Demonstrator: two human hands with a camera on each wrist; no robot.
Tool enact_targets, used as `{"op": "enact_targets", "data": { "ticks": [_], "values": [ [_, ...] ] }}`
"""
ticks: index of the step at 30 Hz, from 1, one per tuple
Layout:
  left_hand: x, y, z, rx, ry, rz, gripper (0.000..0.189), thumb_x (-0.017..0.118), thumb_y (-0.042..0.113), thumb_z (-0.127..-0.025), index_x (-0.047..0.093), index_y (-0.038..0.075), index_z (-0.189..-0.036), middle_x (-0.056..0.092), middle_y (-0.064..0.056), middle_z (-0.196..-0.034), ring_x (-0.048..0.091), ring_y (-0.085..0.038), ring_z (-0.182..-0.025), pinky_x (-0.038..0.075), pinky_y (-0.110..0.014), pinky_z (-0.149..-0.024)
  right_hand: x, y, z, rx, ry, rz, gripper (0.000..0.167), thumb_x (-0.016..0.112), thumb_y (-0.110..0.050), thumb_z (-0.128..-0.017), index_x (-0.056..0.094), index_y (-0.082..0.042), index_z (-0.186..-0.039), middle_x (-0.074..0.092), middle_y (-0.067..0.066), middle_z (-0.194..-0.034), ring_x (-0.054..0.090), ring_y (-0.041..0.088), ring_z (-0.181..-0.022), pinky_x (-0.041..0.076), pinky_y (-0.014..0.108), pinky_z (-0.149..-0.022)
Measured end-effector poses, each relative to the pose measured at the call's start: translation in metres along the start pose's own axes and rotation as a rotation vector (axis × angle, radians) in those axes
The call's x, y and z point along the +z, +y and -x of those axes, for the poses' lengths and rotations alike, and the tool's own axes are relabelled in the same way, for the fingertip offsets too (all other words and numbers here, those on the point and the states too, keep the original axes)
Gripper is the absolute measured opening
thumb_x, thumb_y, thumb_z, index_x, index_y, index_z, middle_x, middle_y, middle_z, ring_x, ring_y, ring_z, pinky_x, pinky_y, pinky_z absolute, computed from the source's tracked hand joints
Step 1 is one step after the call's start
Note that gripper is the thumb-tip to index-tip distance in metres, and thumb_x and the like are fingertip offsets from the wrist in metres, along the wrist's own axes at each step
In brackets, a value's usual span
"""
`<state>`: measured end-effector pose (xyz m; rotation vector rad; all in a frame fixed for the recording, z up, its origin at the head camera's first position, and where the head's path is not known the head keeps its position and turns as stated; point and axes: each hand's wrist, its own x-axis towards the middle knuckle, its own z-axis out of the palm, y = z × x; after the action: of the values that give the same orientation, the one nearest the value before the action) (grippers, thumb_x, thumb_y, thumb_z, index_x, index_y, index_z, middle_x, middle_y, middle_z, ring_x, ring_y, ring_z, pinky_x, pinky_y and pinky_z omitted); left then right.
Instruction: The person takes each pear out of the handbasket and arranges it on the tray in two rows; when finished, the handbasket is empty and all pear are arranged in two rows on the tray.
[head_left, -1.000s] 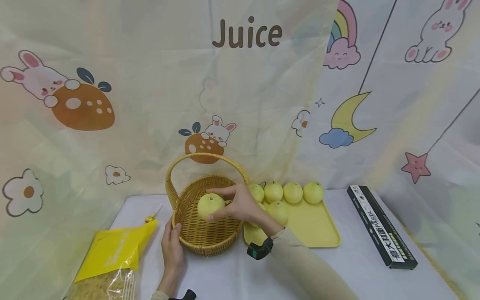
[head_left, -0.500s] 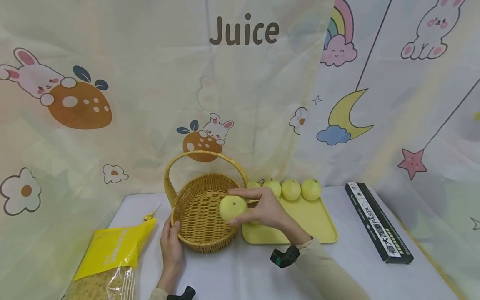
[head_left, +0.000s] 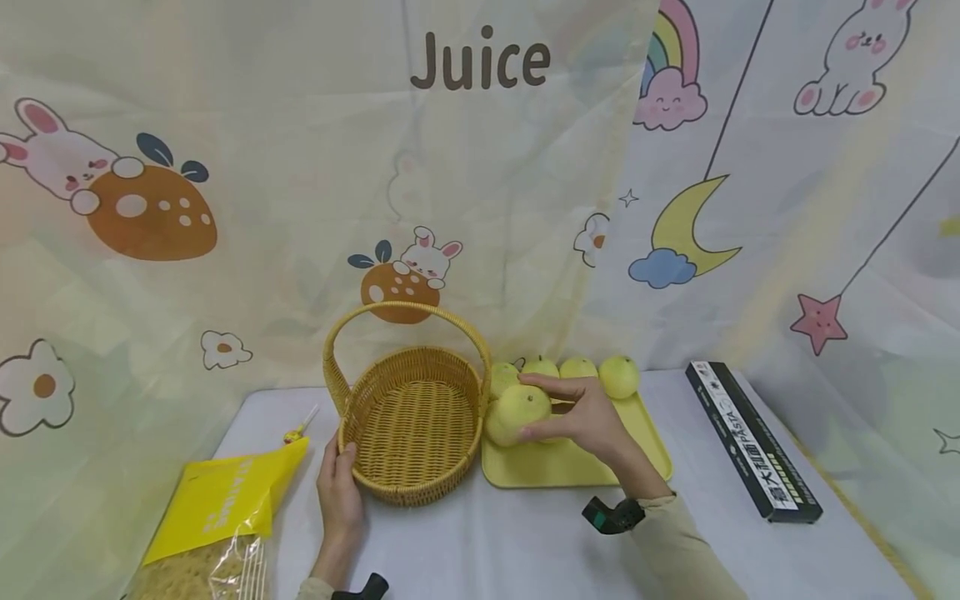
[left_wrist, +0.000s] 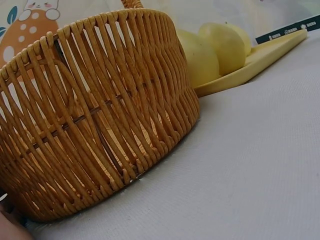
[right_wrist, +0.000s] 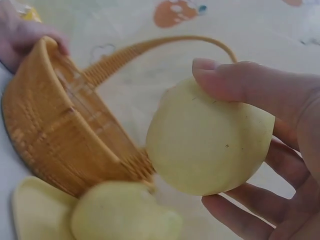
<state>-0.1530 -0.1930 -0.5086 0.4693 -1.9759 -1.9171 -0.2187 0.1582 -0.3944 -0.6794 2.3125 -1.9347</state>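
My right hand (head_left: 592,421) holds a pale yellow pear (head_left: 527,406) between thumb and fingers, above the left part of a yellow tray (head_left: 551,475). In the right wrist view the thumb lies on one side of this pear (right_wrist: 205,142) and fingers on the other. With my left hand (head_left: 341,504) I grip the left rim of a round wicker basket (head_left: 412,437), thumb over the edge. The basket stands upright with its arched handle raised, and no fruit shows inside it. Several more pears (head_left: 619,377) sit on the tray, some partly hidden by my right hand.
Left of the basket lies a yellow-topped clear packet (head_left: 217,500), with a small lollipop (head_left: 297,433) behind it. A long black pasta box (head_left: 753,442) lies at the table's right. A printed cloth backdrop (head_left: 510,192) hangs behind the white-covered table (head_left: 480,550).
My right hand has carried the pear rightward, from over the basket to over the tray. The left hand has stayed on the basket rim. The head view has shifted slightly.
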Motion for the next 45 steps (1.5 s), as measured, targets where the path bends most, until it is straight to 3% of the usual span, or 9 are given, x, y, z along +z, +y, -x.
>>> {"op": "enact_targets", "data": {
  "ticks": [13,17,19,22,24,26,29,31,45],
  "values": [
    [-0.001,-0.001,-0.001,0.001,0.003,0.003,0.059,0.032,0.04,-0.115,0.027,0.017,-0.17,0.028,-0.005,-0.176,0.027,-0.028,-0.162,0.023,-0.052,-0.134,-0.069,0.019,0.013,0.031,0.198,0.13,0.069,0.097,-0.013,-0.076,0.071,-0.01,-0.139,0.073,-0.001,-0.138,0.068,0.0,-0.118,0.062,0.022,-0.093],
    [-0.001,-0.002,-0.002,-0.021,0.004,0.0,0.059,0.032,0.041,-0.115,0.027,0.019,-0.17,0.027,-0.004,-0.176,0.026,-0.027,-0.162,0.024,-0.051,-0.134,-0.085,0.028,0.016,0.11,0.234,0.194,0.07,0.097,-0.022,-0.077,0.071,-0.015,-0.141,0.071,-0.003,-0.142,0.064,0.012,-0.13,0.059,0.018,-0.094],
    [-0.001,-0.002,-0.002,-0.024,-0.002,0.001,0.059,0.032,0.041,-0.115,0.026,0.02,-0.17,0.026,-0.004,-0.176,0.026,-0.026,-0.162,0.023,-0.05,-0.134,-0.09,0.034,0.018,0.146,0.238,0.224,0.071,0.097,-0.027,-0.078,0.07,-0.017,-0.142,0.068,0.001,-0.146,0.058,0.024,-0.139,0.057,0.029,-0.103],
    [-0.002,-0.003,-0.003,-0.011,-0.005,0.0,0.058,0.033,0.04,-0.115,0.028,0.021,-0.17,0.028,-0.002,-0.175,0.028,-0.025,-0.162,0.028,-0.026,-0.131,-0.093,0.044,0.017,0.185,0.235,0.239,0.072,0.097,-0.029,-0.077,0.07,-0.014,-0.142,0.064,0.01,-0.15,0.047,0.037,-0.149,0.049,0.049,-0.118],
    [-0.002,-0.003,-0.003,-0.002,-0.007,-0.006,0.057,0.033,0.039,-0.115,0.029,0.022,-0.169,0.03,-0.001,-0.174,0.029,-0.025,-0.161,0.03,-0.021,-0.129,-0.094,0.051,0.017,0.212,0.234,0.236,0.072,0.098,-0.028,-0.076,0.071,-0.012,-0.14,0.063,0.013,-0.15,0.047,0.041,-0.149,0.04,0.065,-0.121],
    [-0.001,-0.003,-0.003,-0.008,-0.003,-0.003,0.057,0.033,0.039,-0.115,0.029,0.022,-0.169,0.03,-0.001,-0.174,0.029,-0.025,-0.161,0.029,-0.021,-0.129,-0.094,0.058,0.016,0.24,0.229,0.251,0.071,0.099,-0.029,-0.074,0.073,-0.012,-0.138,0.064,0.013,-0.15,0.047,0.041,-0.149,0.038,0.066,-0.123],
    [0.0,-0.002,-0.003,-0.025,-0.006,0.008,0.058,0.032,0.04,-0.115,0.027,0.022,-0.17,0.027,-0.001,-0.175,0.026,-0.025,-0.162,0.024,-0.044,-0.135,-0.094,0.067,0.015,0.263,0.218,0.282,0.068,0.099,-0.031,-0.074,0.075,-0.012,-0.135,0.065,0.012,-0.149,0.049,0.042,-0.147,0.04,0.065,-0.122],
    [0.0,-0.001,-0.003,-0.029,-0.005,0.015,0.059,0.032,0.041,-0.115,0.026,0.022,-0.17,0.026,-0.001,-0.176,0.025,-0.025,-0.163,0.022,-0.049,-0.135,-0.092,0.071,0.014,0.276,0.221,0.303,0.067,0.099,-0.032,-0.073,0.076,-0.013,-0.133,0.066,0.011,-0.148,0.051,0.042,-0.147,0.041,0.064,-0.121],
    [0.001,0.001,-0.001,-0.017,0.005,-0.005,0.059,0.031,0.04,-0.115,0.027,0.019,-0.17,0.028,-0.005,-0.176,0.027,-0.027,-0.162,0.023,-0.051,-0.134,-0.089,0.086,0.013,0.3,0.288,0.338,0.062,0.098,-0.034,-0.075,0.078,-0.015,-0.13,0.068,0.01,-0.144,0.06,0.039,-0.139,0.049,0.057,-0.118]
  ]
}}
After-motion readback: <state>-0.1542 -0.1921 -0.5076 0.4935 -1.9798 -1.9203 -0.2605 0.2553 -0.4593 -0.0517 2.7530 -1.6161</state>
